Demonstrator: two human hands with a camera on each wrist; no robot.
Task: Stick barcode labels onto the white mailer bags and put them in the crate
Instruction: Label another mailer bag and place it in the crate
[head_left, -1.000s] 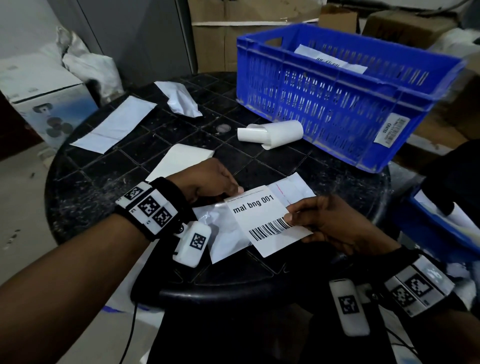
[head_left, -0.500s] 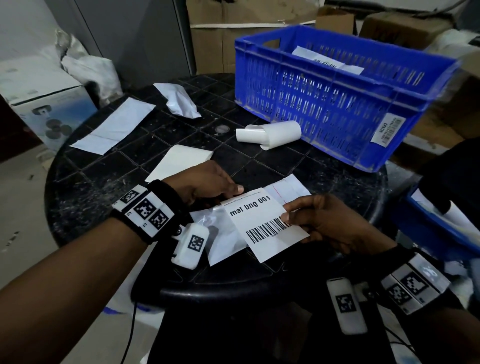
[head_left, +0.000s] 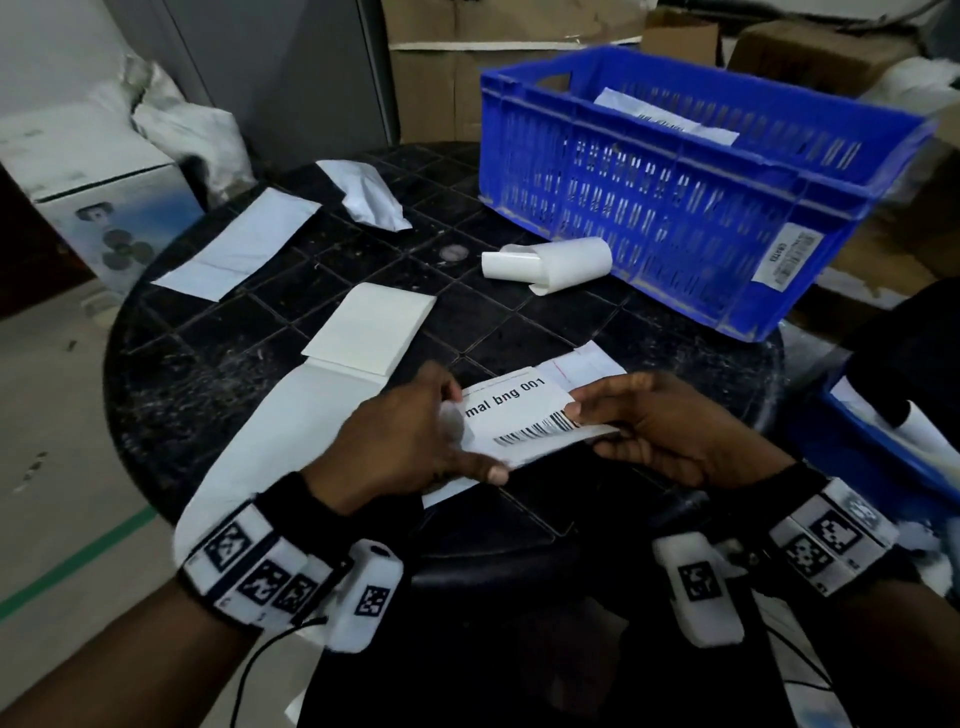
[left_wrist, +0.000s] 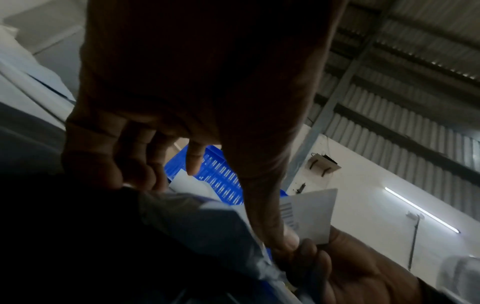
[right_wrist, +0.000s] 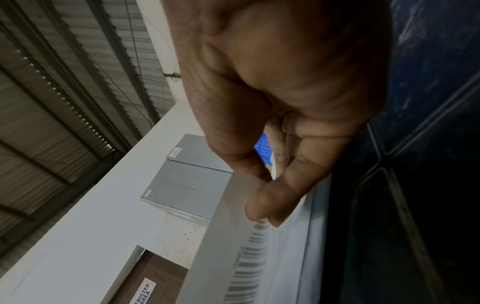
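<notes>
The white barcode label (head_left: 519, 410), printed "mal bng 001", lies over a white mailer bag (head_left: 587, 364) at the near edge of the black table (head_left: 208, 374). My left hand (head_left: 470, 436) grips the left end of bag and label, with its thumb along the label's near edge. At the right edge, by the barcode, my right hand (head_left: 584, 423) pinches the label between thumb and fingers. The right wrist view shows the label (right_wrist: 249, 257) raised a little off the bag. The blue crate (head_left: 649, 171) stands at the far right of the table and holds one labelled bag (head_left: 665, 117).
A label roll (head_left: 550, 260) lies against the crate's front. A stack of white sheets (head_left: 379, 327) sits left of centre, with a flat white bag (head_left: 239, 244) and a crumpled one (head_left: 369, 197) farther back. Cardboard boxes (head_left: 441, 78) stand behind the table.
My left hand has shifted from the bag's upper left to the label's left end, thumb now on its near edge. The label has turned more level. My right hand keeps its pinch.
</notes>
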